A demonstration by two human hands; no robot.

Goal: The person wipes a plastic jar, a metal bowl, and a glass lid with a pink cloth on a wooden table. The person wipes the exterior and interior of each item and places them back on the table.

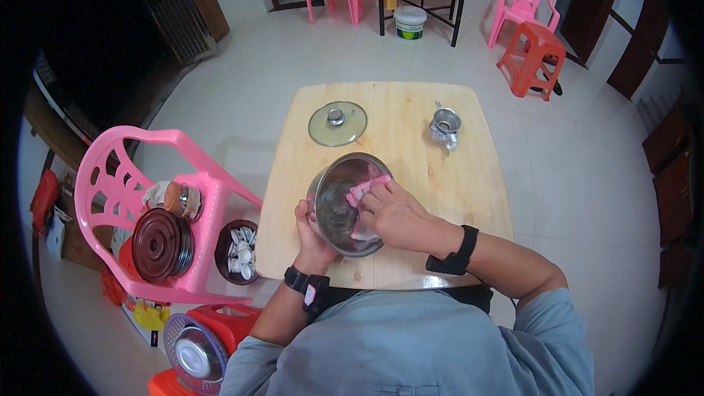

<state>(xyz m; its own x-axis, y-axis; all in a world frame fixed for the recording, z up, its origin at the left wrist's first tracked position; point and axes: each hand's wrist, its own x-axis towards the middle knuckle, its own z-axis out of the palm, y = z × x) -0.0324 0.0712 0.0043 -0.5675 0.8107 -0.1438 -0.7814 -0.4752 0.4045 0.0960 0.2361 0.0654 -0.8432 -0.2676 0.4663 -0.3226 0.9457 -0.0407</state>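
Note:
A stainless steel pot (pixel 336 214) is tilted on the near part of the wooden table, its mouth facing up toward me. My left hand (pixel 313 231) grips its left side, thumb near the rim. Inside the pot's right side, my right hand (pixel 399 214) holds a pink and white cloth (pixel 360 191) against the wall. Part of the cloth is hidden under my fingers. Beyond the pot lies a glass lid (pixel 346 131) with a metal knob. Farther right, a metal tea strainer (pixel 446 119) rests on a small patterned vessel (pixel 441 136).
At left, a pink plastic chair (pixel 212 220) carries a brown round lid (pixel 155 245) and a jar (pixel 183 201). Beside it, a dark basin (pixel 224 264) holds several small cups. A purple colander (pixel 177 335) sits lower left. A red stool (pixel 536 47) stands at far right.

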